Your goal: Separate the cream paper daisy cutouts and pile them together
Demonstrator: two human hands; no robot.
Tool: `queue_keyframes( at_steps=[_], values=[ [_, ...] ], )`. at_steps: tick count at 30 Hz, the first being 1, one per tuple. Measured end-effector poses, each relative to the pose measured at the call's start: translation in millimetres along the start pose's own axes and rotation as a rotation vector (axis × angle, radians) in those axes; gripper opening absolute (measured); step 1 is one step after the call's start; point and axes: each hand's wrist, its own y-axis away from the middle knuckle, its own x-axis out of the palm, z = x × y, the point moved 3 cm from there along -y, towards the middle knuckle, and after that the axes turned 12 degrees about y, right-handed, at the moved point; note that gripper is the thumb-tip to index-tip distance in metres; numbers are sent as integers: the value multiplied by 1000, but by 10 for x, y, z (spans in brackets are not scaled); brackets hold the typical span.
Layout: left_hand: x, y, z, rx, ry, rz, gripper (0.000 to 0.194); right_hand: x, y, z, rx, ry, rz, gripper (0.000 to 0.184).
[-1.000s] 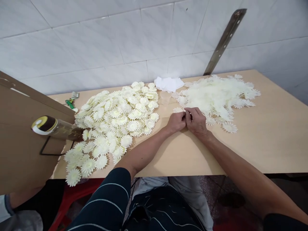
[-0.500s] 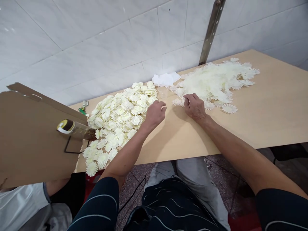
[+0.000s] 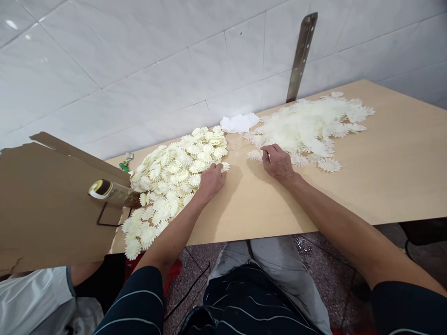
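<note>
My left hand lies low on the wooden table, fingers stretched to the right edge of a heap of cream layered paper flowers. Its fingertips touch one flower at the edge of that heap. My right hand rests at the near left edge of a second heap of flat white flower pieces. Its fingers are curled, and thumb and forefinger pinch at a single flat flower piece.
A large cardboard sheet stands at the left, with a brown-and-white roll against it. Crumpled white paper lies by the tiled wall, where a metal strip leans. Another person's white sleeve shows at lower left.
My hands were together at the table's middle, then parted. My left hand carried a flower to the left heap and now lies flat there. My right hand went to the right heap.
</note>
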Motion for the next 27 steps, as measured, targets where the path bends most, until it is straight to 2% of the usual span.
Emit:
queue_keyframes(
  at_steps=[3,7,10,14,17,23,27],
  values=[
    [-3,-37,63,63,87,-22,36,27,4,-20,3,-20,40,28],
    [-47,-70,111,141,208,0,52,30,9,-17,-14,-29,71,28],
    [-134,-97,151,138,348,-33,39,16,13,0,-27,0,71,30],
    [-256,-122,182,69,600,-248,3,13,19,10,-52,16,85,31],
    [-250,-116,128,-12,790,-366,10,19,25,7,-72,17,83,30],
    [46,-247,-274,-191,1275,-214,22,11,26,23,-118,26,50,29],
    [263,-423,-577,-254,1425,-74,17,-33,34,61,-151,13,52,30]
  ],
)
